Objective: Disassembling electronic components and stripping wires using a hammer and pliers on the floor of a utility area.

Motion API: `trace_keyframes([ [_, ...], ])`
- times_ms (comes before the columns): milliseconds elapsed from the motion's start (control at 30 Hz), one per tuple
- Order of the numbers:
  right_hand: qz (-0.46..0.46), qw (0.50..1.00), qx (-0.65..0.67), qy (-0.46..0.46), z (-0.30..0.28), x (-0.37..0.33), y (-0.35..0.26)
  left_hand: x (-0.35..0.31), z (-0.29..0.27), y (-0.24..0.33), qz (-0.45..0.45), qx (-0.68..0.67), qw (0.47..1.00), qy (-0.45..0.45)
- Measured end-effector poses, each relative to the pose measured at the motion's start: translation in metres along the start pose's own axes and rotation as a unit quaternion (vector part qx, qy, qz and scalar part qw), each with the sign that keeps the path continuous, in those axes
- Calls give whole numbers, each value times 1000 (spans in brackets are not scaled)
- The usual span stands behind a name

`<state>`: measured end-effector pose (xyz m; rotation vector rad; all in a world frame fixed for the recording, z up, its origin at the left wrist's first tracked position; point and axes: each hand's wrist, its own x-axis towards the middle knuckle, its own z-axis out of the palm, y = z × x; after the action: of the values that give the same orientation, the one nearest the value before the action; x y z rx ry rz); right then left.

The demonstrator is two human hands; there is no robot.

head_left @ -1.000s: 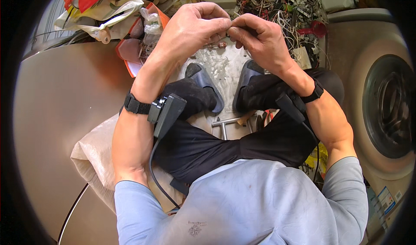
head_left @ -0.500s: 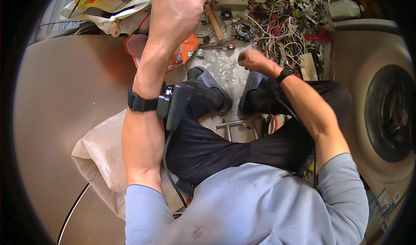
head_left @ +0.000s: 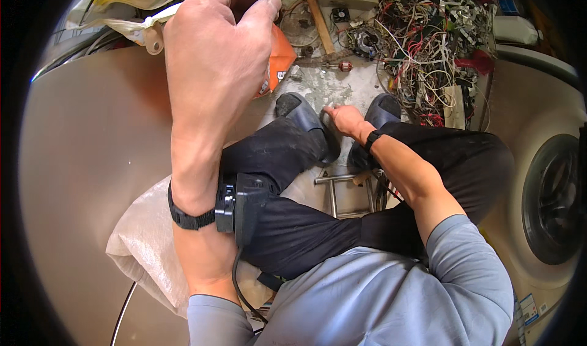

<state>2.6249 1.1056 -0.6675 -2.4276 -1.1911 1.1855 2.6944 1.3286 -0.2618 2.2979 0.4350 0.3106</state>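
1. Left hand is raised close to the camera, fingers curled loosely, nothing visibly gripped.
2. Right hand is down low between the dark shoes, fingers touching the floor; can't tell if they're pinching anything.
3. Wire tangle lies beyond the right fingers.

Cluttered concrete floor seen from above

A tangled heap of coloured wires is spread across the far right of the floor. A wooden stick and an orange bag are laid beside it. Two dark shoes are planted on the grey patch, and a white sack is spread at left.
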Motion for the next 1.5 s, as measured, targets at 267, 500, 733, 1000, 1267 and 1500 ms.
trace_keyframes([
  [267,29,998,-12,51,-37,22,-2,6,-9,-18,-29,-60,996,-66],
  [500,49,999,-17,8,-43,28,-31,2,-5,-17,-26,-71,994,-76],
  [733,-17,998,-61,17,-30,32,-35,5,-3,-17,-29,-42,996,-80],
  [1000,76,995,-8,63,-7,13,-22,4,-4,-16,-22,-30,996,-83],
  [1267,35,999,-29,-22,-3,-9,-31,-1,-3,-15,-22,-74,993,-89],
  [1500,81,997,1,-3,-1,-19,-52,-1,-5,-18,-31,-70,992,-105],
])
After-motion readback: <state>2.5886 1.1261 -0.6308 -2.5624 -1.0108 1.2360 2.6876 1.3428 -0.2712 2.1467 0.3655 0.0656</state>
